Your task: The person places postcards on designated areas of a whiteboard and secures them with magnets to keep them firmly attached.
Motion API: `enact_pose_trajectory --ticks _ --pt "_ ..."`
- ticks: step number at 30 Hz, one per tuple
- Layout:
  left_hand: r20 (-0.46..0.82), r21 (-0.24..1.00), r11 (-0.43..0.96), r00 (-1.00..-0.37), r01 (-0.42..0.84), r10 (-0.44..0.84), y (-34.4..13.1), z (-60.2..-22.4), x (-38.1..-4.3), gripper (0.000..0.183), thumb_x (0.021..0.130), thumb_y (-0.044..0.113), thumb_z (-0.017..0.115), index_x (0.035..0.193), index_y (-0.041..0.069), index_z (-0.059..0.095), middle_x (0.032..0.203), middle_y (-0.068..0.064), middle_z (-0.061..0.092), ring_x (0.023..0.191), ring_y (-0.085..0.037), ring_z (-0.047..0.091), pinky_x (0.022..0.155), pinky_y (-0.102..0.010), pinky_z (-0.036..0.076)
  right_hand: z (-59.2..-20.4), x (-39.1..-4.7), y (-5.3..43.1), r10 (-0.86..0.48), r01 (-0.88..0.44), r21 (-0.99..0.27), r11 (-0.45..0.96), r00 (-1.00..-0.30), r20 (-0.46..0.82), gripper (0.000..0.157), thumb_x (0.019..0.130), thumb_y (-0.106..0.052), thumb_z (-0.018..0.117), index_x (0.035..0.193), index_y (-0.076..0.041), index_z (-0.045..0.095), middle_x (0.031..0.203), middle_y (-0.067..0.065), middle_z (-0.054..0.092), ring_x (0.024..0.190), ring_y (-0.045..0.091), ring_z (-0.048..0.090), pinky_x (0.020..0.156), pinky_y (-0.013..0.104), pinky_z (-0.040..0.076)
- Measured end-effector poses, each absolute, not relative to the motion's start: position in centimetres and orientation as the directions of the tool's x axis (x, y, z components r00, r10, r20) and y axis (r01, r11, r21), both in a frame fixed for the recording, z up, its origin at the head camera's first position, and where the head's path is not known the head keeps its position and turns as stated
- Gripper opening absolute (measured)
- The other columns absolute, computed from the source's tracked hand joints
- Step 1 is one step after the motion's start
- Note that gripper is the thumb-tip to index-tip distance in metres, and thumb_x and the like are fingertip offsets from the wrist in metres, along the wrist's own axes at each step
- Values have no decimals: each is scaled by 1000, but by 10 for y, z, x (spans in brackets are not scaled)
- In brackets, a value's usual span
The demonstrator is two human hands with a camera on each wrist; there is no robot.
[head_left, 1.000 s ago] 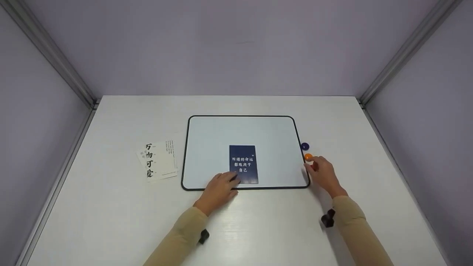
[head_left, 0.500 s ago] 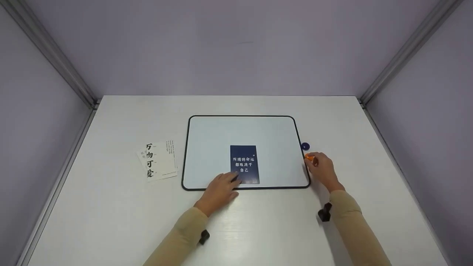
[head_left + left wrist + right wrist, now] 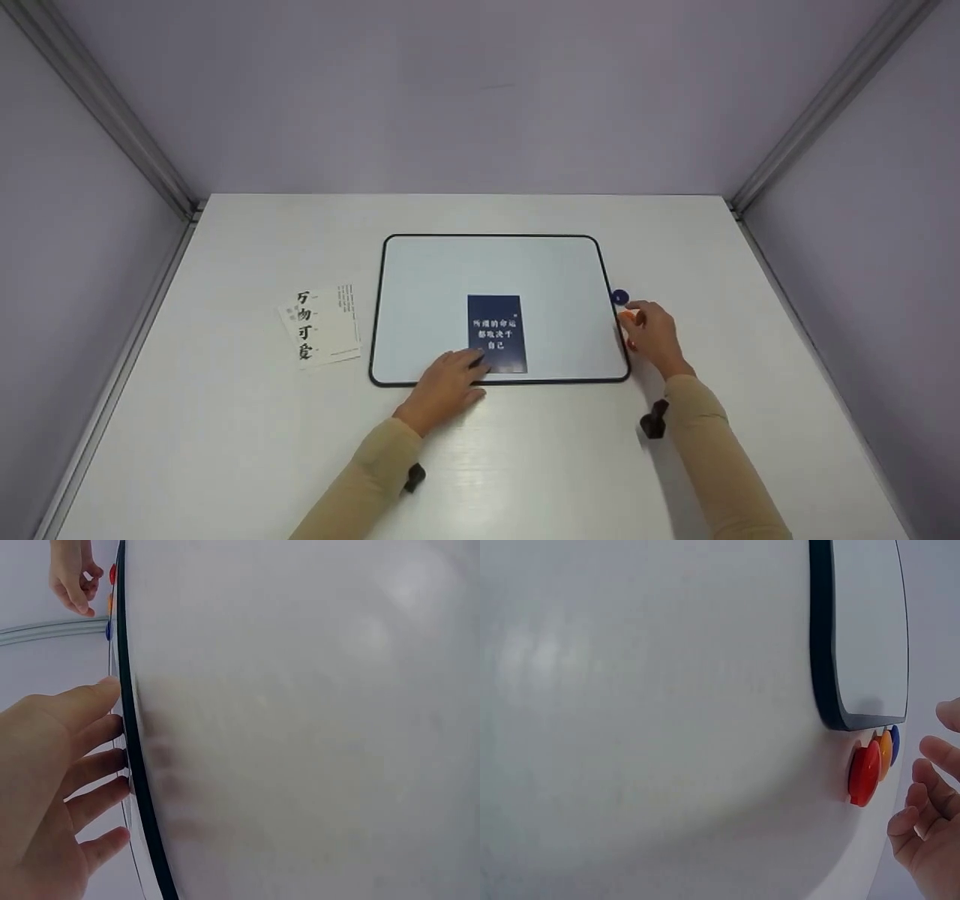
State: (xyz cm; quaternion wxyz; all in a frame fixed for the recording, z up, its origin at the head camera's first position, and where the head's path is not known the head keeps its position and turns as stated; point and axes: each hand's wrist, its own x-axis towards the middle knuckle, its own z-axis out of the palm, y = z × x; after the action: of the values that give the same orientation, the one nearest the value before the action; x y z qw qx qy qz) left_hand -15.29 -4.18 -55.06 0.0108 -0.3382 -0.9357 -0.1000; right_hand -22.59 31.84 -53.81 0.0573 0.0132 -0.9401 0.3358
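Resting its relaxed, slightly parted fingers on the near left corner of a dark blue card (image 3: 496, 319), a person's left hand (image 3: 442, 390) lies across the near edge of a whiteboard (image 3: 435, 277). The fingertips' exact contact is hidden. The card, printed with white Chinese characters, extends flat on the board beyond and to the right of that hand.

Well to the right, the right hand (image 3: 651, 337) hovers beside the board's right edge, its thumb and fingers loosely bent and apart, gripping nothing. Next to it, three round discs sit in a row: a red disc (image 3: 865, 774) nearest the wrist, an orange disc (image 3: 886, 756) just under the fingers, and a blue disc (image 3: 619, 298) just beyond the fingertips.

The discs look like hard plastic magnets, likely light and sturdy; a thumb-and-finger pinch on the rim would suit them. The card seems thin, light and fairly stiff, perhaps slippery and easily creased, so it is best held flat or lifted by an edge.

Farther out, to the left of the left hand, overlapping pale cards (image 3: 330, 322) lie on the white table (image 3: 225, 450). Tan sleeves (image 3: 705, 450) cover both forearms.
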Motion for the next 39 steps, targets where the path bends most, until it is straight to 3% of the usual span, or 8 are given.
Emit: enact_pose_trajectory --ticks 11,29,39 --pt "68 203 758 -781 620 621 -40 -549 -154 44 88 35 54 125 11 53 132 -8 44 121 -23 40 101 -35 31 -538 -237 324 43 -36 -613 789 -993 114 31 87 -12 58 112 6 55 76 13 49 67 22 42 55 30 36" --pt "74 222 750 -777 623 625 -38 -550 -153 44 88 31 55 125 9 52 130 -10 45 119 -25 41 100 -36 32 -550 -251 323 149 141 -587 797 -988 -34 41 89 -20 53 122 3 48 88 18 53 75 27 49 61 34 42" --pt "75 218 765 -792 606 606 -39 -551 -155 41 89 32 54 123 11 54 131 -8 45 120 -23 41 100 -35 32 -551 -257 319 126 93 -578 811 -992 17 40 88 -18 54 119 5 50 100 27 53 90 37 50 80 47 42"
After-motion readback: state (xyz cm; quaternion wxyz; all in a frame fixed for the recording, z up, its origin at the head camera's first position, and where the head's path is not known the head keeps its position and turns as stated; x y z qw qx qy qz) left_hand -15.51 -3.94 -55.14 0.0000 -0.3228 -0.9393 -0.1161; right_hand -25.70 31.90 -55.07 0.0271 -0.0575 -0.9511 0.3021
